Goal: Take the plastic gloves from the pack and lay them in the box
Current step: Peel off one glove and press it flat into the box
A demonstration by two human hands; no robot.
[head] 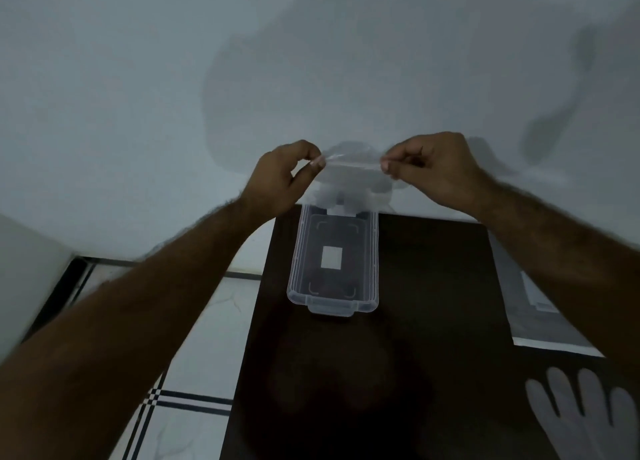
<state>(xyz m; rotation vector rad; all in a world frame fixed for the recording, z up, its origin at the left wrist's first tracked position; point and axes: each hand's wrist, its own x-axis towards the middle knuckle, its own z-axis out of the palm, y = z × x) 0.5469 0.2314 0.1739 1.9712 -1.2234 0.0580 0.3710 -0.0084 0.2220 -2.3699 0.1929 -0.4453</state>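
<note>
Head view: both hands are raised over the far edge of the dark brown worktop (415, 286), and between them hangs a thin, see-through plastic glove (353, 179). The left hand (284, 179) pinches one top corner between thumb and forefinger, and the right hand (436, 168) pinches the other corner in the same way, so the glove's upper edge is stretched flat from left to right. Its lower lobes (probably the fingers) dangle just above the far end of the clear rectangular plastic box (372, 251). The box stands open and looks empty apart from a pale square label on its floor.

The box's long axis runs near to far, while the held edge of the glove runs left to right, straight across it. The box lies below and slightly nearer than both hands, about midway between them, so neither hand is clearly closer. Laying the glove in will likely call for lowering it and drawing it toward the near end.

At the near right, another translucent plastic glove (581, 411) lies flat on the worktop, cut off by the frame edge. Farther right, a flat pale plastic pack (540, 307) is partly hidden under the right forearm. The dim light makes the held glove's outline hard to trace against the wall.
</note>
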